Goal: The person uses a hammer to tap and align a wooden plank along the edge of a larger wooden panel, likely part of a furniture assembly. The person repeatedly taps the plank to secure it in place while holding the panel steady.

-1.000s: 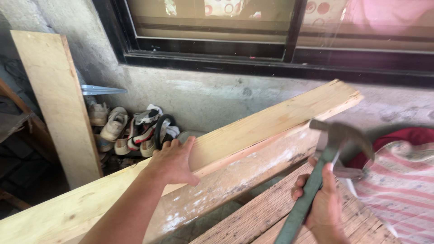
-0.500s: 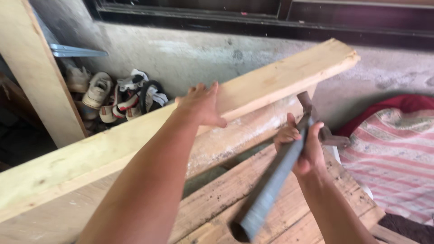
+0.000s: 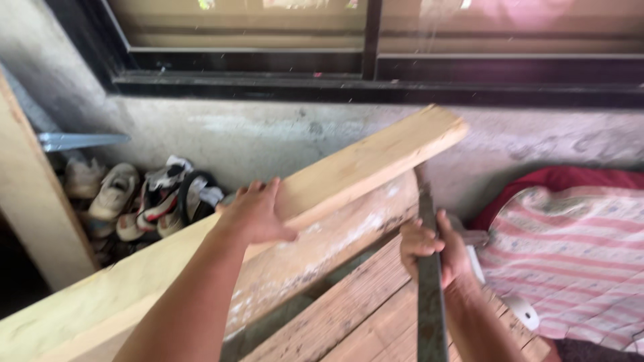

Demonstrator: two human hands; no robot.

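the pale wooden plank point(image 3: 349, 167) lies slanted over an older whitish board point(image 3: 335, 248), below the window. the left hand point(image 3: 258, 213) presses flat on it, fingers together. the right hand point(image 3: 433, 248) is clamped on the hammer handle point(image 3: 429, 295). the plank may slip if the pressing hand loosens. compared with before, the hammer is now drawn back, its handle pointing toward the camera.
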